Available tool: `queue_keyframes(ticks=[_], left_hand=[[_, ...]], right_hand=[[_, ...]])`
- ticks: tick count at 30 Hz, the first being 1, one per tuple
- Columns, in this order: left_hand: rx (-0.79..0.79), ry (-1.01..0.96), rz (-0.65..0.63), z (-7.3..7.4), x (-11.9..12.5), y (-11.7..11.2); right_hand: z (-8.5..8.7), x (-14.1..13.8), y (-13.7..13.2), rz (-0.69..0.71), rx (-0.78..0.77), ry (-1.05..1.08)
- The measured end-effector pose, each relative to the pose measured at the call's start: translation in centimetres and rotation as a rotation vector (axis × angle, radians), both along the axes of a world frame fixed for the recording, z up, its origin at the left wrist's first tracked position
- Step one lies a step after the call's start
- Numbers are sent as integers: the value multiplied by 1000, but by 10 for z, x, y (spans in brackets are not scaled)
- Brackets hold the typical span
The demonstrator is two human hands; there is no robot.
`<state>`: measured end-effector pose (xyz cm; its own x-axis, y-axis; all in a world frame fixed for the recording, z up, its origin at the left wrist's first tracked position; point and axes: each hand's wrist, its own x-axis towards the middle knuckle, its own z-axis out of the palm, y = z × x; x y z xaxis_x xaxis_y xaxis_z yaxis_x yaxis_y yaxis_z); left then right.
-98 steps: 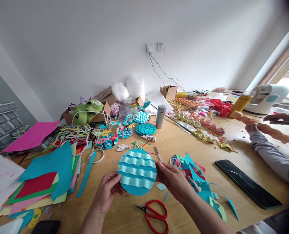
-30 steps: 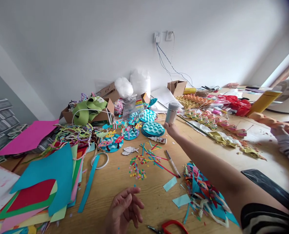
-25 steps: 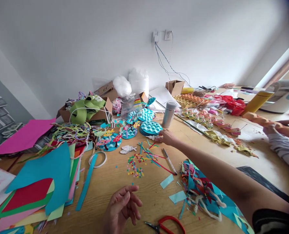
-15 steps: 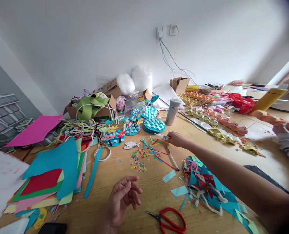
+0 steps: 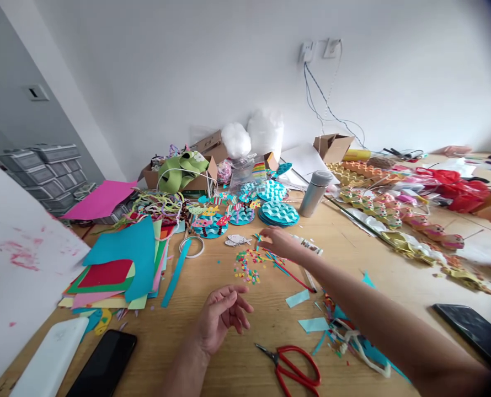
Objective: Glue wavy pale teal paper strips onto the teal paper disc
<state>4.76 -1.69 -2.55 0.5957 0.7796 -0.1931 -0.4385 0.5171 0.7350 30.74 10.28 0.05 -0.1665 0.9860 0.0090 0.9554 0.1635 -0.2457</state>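
Note:
My left hand (image 5: 228, 314) hovers palm inward over the near table, fingers loosely bent and apart, holding nothing. Reaching across from the right, my right hand (image 5: 277, 242) has its fingers apart and pointing down at the thin coloured paper strips (image 5: 279, 263); whether they touch is hard to see. Just left of those fingertips lie white fish cutouts (image 5: 237, 240). Small coloured paper dots (image 5: 247, 266) are scattered below them. A white tube (image 5: 309, 245) lies behind my right wrist, and a pen (image 5: 310, 280) is partly covered by the forearm. Red-handled scissors (image 5: 293, 366) rest near the front.
Decorated blue wavy discs (image 5: 278, 213) and a metal flask (image 5: 315, 194) stand behind. Stacked coloured paper (image 5: 117, 253), a tape roll (image 5: 192, 247) and a phone (image 5: 102, 364) are left. Paper scraps (image 5: 363, 347) lie under my right forearm; another phone (image 5: 471, 328) is right.
My right hand has let go of the white tube and moved left to the strips near the fish cutouts. My left hand keeps its pose. The view has turned left.

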Motion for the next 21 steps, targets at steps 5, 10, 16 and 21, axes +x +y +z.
queue_keyframes(ticks=[5,10,16,21], left_hand=[[-12,27,8,-4,2,1],[-26,-2,-16,-8,5,3],[-6,-34,-21,-10,5,3],[5,-43,-15,-9,4,4]], right_hand=[[-16,-72,41,30,-51,22],[-24,-88,65,-9,-167,0],[-18,-90,76,-22,-375,7],[-13,-91,75,-27,-420,-1]])
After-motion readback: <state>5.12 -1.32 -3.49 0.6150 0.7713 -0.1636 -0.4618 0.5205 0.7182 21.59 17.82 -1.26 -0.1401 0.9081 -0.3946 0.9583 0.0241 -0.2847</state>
